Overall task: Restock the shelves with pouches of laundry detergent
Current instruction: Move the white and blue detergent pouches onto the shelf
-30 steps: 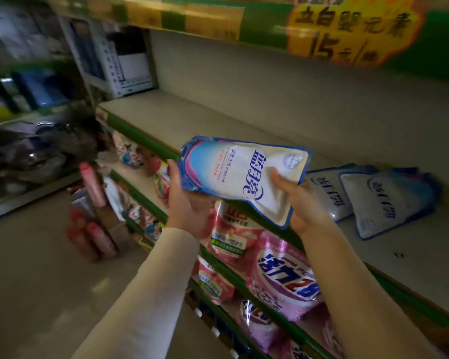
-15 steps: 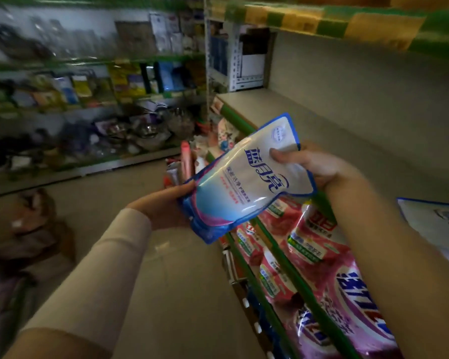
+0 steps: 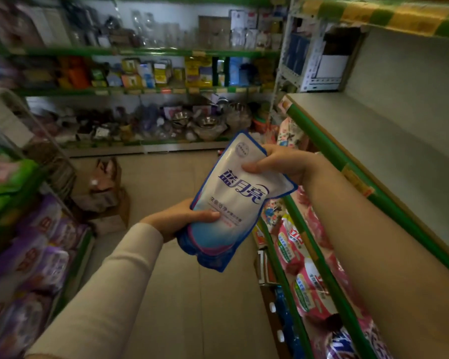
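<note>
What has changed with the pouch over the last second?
The blue-and-white plastic detergent pouch has been turned from lying crosswise by the beige shelf board to nearly upright, top edge up, over the aisle. The view has swung left. Unchanged: the left hand grips its lower part, the right hand its upper part.

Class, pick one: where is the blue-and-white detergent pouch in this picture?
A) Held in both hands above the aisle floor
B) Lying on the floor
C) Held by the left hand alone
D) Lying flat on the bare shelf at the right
A: the left hand grips the lower part of the pouch and the right hand grips its top, clear of the shelf.
</note>
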Demonstrator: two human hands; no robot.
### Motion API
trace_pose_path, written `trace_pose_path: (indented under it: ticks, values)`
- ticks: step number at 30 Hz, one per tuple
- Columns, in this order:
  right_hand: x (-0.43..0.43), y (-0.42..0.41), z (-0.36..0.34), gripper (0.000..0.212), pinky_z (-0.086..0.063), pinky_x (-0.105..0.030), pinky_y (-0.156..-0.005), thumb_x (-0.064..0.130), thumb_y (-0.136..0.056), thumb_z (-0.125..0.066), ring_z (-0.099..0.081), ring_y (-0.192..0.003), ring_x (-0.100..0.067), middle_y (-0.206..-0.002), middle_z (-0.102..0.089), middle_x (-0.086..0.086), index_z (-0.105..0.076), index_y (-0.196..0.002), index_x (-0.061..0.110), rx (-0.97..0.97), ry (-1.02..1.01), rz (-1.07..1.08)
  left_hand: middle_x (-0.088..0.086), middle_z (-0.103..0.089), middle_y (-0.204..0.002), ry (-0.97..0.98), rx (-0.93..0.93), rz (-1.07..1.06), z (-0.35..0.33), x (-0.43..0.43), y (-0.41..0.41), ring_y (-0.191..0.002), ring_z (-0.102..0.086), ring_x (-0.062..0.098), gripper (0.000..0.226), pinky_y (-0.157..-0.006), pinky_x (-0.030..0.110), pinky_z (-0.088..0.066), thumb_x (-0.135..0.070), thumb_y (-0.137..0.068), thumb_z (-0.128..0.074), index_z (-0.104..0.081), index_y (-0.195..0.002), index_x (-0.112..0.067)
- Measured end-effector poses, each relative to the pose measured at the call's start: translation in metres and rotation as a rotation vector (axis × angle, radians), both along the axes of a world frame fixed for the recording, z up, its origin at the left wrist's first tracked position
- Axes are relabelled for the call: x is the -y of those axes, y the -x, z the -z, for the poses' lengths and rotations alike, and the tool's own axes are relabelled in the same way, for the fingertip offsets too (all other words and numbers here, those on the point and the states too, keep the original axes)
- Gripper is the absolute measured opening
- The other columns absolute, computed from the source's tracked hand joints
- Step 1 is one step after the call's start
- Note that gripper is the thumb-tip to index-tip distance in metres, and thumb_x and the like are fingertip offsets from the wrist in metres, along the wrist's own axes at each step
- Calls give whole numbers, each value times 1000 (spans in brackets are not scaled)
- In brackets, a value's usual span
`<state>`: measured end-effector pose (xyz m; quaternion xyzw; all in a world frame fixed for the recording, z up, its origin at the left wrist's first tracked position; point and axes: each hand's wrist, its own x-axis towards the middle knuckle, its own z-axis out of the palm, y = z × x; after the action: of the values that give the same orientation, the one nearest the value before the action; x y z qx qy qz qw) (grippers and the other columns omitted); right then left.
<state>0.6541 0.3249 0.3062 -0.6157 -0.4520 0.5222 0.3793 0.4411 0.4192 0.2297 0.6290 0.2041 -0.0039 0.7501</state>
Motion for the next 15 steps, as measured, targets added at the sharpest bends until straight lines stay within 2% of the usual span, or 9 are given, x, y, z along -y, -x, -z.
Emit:
trace_pose_path:
  ticks: [2,4,7,10,12,14,15]
  values:
    - [-11,5,-7,10,-59,-27,-62,8,-91,-56,-70,-69,-13,-81,-74,1,-62,-98,12,100,91,-104,5,-74,-91,10,11,-103,11,6,10,-81,-71,19,62,-66,26,-57,-29,-48,-87,-63,-102,-13]
    - [-21,10,-14,12,-60,-29,-65,12,-92,-56,-71,-72,-13,-84,-74,2,-62,-101,15,196,144,-188,7,-74,-94,11,16,-193,21,12,17,-85,-71,21,75,-69,29,-57,-36,-39,-91,-63,-104,-13]
    - [-31,15,-18,19,-60,-33,-71,24,-89,-59,-71,-83,-17,-96,-73,-1,-61,-108,22,183,127,-201,7,-74,-95,49,73,-341,29,20,30,-85,-71,23,90,-68,30,-57,-46,-27,-93,-62,-105,-13]
    - [-33,26,-8,45,-58,-34,-74,50,-82,-49,-67,-90,-21,-109,-68,-5,-58,-116,22,70,-23,-59,4,-75,-89,104,198,-547,31,29,48,-80,-72,20,91,-63,27,-57,-47,-24,-93,-62,-102,-14]
    - [-35,46,12,60,-57,-38,-78,58,-75,-42,-65,-97,-26,-122,-62,-10,-54,-122,22,-108,-84,24,3,-75,-90,129,269,-708,33,32,61,-80,-72,19,91,-62,26,-57,-48,-24,-93,-61,-103,-15]
    - [-40,79,39,55,-59,-37,-74,53,-82,-43,-63,-99,-25,-127,-59,-10,-51,-126,22,-237,-94,20,4,-74,-96,146,335,-847,33,32,75,-84,-72,19,84,-64,27,-57,-42,-35,-93,-61,-108,-16]
    - [-43,100,53,42,-58,-33,-68,46,-90,-44,-63,-97,-22,-124,-60,-7,-51,-125,23,-255,-104,0,7,-73,-101,155,361,-914,33,32,83,-87,-71,20,73,-67,29,-58,-36,-48,-90,-60,-110,-14]
